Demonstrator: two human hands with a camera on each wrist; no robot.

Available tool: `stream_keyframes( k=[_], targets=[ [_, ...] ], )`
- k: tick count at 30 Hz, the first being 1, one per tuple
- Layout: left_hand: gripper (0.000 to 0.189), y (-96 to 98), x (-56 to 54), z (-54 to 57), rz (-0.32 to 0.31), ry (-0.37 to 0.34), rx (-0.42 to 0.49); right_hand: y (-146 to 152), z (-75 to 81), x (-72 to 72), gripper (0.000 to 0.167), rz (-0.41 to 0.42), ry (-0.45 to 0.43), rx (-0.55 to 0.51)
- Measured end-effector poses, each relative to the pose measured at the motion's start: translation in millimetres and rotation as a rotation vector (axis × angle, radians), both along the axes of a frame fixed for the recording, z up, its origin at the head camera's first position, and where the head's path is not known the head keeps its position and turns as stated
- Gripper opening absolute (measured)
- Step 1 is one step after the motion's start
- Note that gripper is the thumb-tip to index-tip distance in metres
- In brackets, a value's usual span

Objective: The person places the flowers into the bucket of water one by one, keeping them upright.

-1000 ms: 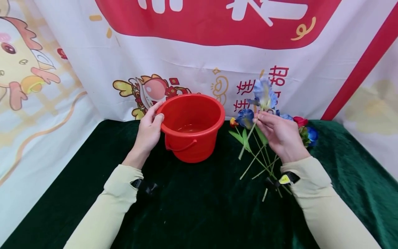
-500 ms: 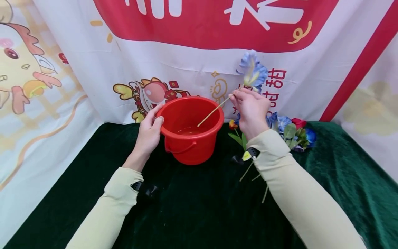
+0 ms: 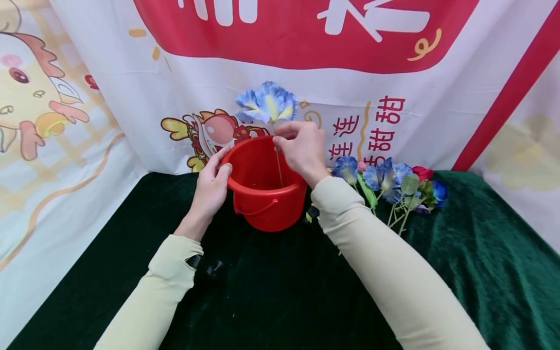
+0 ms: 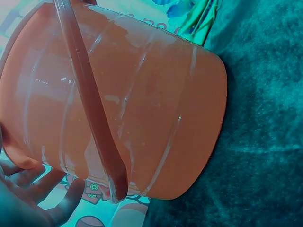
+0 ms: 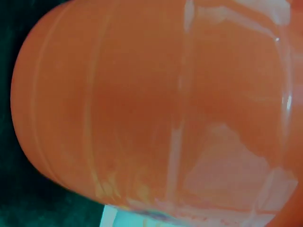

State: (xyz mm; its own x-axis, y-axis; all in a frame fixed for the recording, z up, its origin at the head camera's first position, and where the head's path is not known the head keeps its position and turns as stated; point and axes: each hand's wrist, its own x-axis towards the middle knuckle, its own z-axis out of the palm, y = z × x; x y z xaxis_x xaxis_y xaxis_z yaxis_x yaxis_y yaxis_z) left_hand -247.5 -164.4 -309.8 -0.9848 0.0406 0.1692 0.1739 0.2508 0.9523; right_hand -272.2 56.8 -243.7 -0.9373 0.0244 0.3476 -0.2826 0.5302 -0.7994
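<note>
A red bucket (image 3: 273,211) stands upright on the dark green cloth in the head view, its handle (image 3: 258,209) hanging down at the front. My left hand (image 3: 210,187) grips the bucket's left rim, thumb on the near side; the left wrist view shows its fingers (image 4: 68,201) along the bucket's wall. My right hand (image 3: 302,148) is over the right rim and pinches an artificial blue iris (image 3: 269,102) just below its bloom. The iris stem (image 3: 280,170) points down into the bucket. In the right wrist view the bucket wall (image 5: 142,104) fills most of the picture.
Several artificial flowers lie right of the bucket: blue irises (image 3: 380,175), a red rose (image 3: 422,172) and a blue bloom (image 3: 439,193), partly behind the right forearm. A printed white backdrop (image 3: 210,78) rises behind the green cloth (image 3: 262,291).
My right hand has carried the iris from beside the other flowers leftward to the bucket, its stem now upright inside the rim. The left hand has stayed on the rim.
</note>
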Motion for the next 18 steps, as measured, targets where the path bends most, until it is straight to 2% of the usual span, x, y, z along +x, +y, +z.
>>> stream_keyframes(
  k=[4, 12, 15, 18],
  targets=[
    [0.055, -1.2, 0.8, 0.8, 0.006, -0.005, -0.006, -2.3, -1.7, 0.6, 0.014, 0.005, -0.062, 0.19],
    [0.055, -0.6, 3.5, 3.0, 0.018, -0.012, -0.015, -4.1, -0.7, -1.6, 0.012, -0.014, -0.144, 0.366],
    [0.055, 0.2, 3.1, 2.6, 0.022, -0.01, -0.013, -4.1, -1.0, -0.2, 0.013, -0.022, -0.145, 0.37],
    [0.055, 1.6, 2.2, 2.3, 0.019, -0.009, -0.011, -1.3, -3.6, 2.1, 0.015, -0.059, -0.073, 0.23]
  ],
)
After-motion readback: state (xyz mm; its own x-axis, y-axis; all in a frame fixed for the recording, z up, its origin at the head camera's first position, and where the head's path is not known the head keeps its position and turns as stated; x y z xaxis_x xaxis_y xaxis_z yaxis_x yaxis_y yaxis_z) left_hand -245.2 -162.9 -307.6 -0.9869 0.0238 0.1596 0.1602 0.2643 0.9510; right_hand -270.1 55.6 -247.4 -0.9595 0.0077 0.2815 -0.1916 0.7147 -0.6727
